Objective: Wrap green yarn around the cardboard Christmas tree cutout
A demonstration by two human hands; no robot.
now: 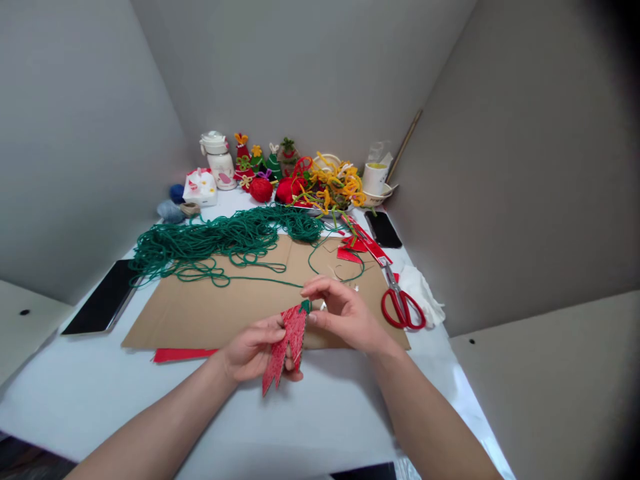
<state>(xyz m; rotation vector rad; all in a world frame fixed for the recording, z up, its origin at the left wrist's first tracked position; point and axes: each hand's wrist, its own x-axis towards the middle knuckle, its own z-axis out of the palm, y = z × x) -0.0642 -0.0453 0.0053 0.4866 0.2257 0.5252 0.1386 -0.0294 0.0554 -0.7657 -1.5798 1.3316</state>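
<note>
My left hand (257, 347) grips a red, shaggy-edged cutout (293, 327) with pointed, notched lower ends, its thumb lying across the front. Dark green yarn (305, 306) is wrapped round the narrow top corner of the cutout. At that corner my right hand (345, 313) curls its fingers and thumb about the yarn strand; the exact pinch point is partly hidden. A green strand (260, 278) runs from the big tangled heap of green yarn (215, 240) to my right fingers. Both hands are above the near edge of a brown cardboard sheet (200, 313).
Red-handled scissors (403, 308) and crumpled white tissue (420, 293) lie at right. Red scraps (351, 250) rest on the cardboard. Behind stand a white bottle (220, 163), yarn balls (261, 189), yellow yarn (335, 183) and a cup (374, 179). A black tablet (103, 297) lies left, a phone (383, 230) right.
</note>
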